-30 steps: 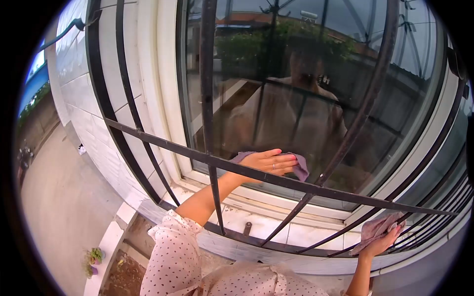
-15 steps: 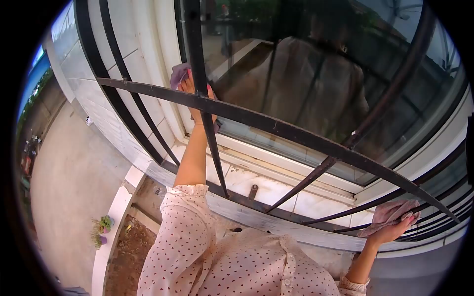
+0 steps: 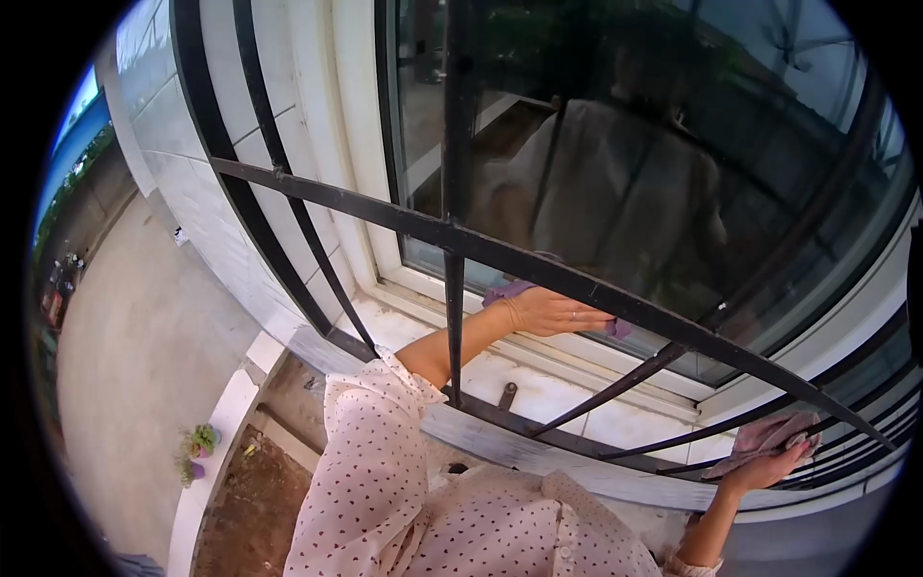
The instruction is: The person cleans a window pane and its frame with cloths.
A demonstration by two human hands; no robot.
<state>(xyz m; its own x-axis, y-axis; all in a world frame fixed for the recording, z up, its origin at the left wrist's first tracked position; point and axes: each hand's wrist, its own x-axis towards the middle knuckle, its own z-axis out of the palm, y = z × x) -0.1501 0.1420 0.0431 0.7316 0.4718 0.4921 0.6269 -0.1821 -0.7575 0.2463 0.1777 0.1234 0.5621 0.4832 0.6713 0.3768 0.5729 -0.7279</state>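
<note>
My left hand [image 3: 558, 313] reaches between the black bars [image 3: 454, 317] of the window grille, the forearm passing behind one upright, and lies over a purple cloth [image 3: 508, 290] at the lower edge of the dark window pane [image 3: 596, 192], by the white frame [image 3: 394, 267]. Its fingers [image 3: 588, 317] are laid together, nearly straight, pointing to my right; cloth shows above the back of the hand and past the fingertips, though I cannot tell whether they pinch it or only press. My right hand [image 3: 764, 470], lower and well apart on the far side, has its fingers closed on a pinkish cloth [image 3: 772, 438], bunched against the grille's thin slanting bars. Below my left hand runs the tiled sill [image 3: 514, 377], a short rusty peg [image 3: 508, 395] standing at its outer edge. My spotted sleeve [image 3: 370, 462] ends outside the grille.
</note>
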